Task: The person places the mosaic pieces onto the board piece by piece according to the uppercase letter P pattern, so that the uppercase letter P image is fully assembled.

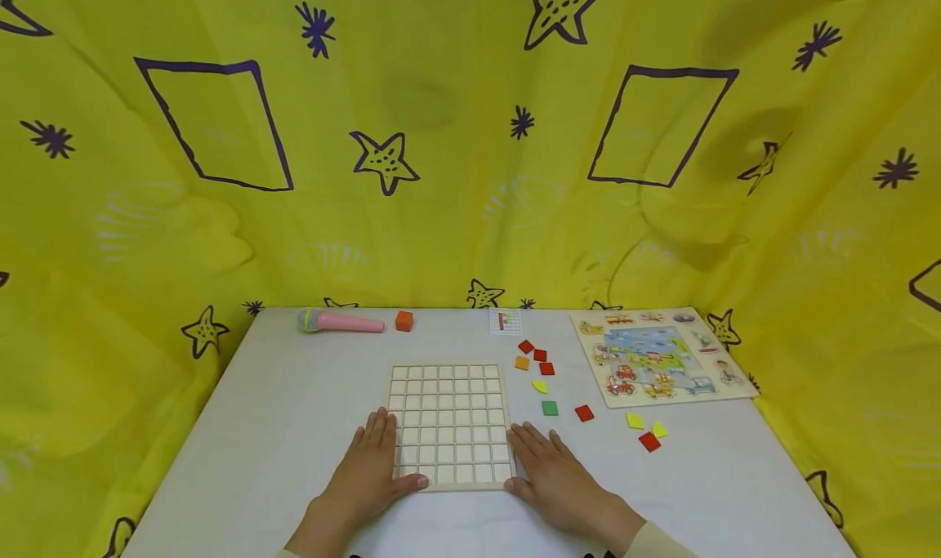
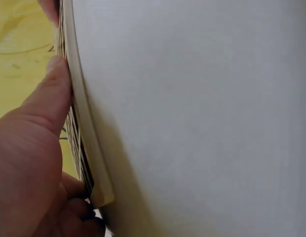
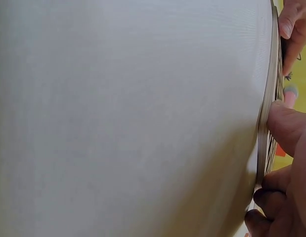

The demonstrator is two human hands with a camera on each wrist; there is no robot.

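Note:
A pale wooden grid board (image 1: 450, 421) with square cells lies on the white table, between both hands. My left hand (image 1: 363, 471) rests along its left side, fingers straight and together, the thumb over the near left corner. On the opposite side, my right hand (image 1: 555, 471) touches the right edge with extended fingers, its thumb at the near right corner. In the left wrist view the left thumb (image 2: 53, 91) presses the board's near rim (image 2: 86, 113). The right wrist view has the right thumb (image 3: 286, 123) against that same rim. The board's cells hold no tiles.
Right of the board lie several loose tiles: red, orange, yellow and a green tile (image 1: 550, 408). Beyond them is a vehicle picture puzzle (image 1: 588, 354). A pattern card (image 1: 515, 316), an orange cube (image 1: 404, 321) and a pink toy microphone (image 1: 351, 323) line the back edge.

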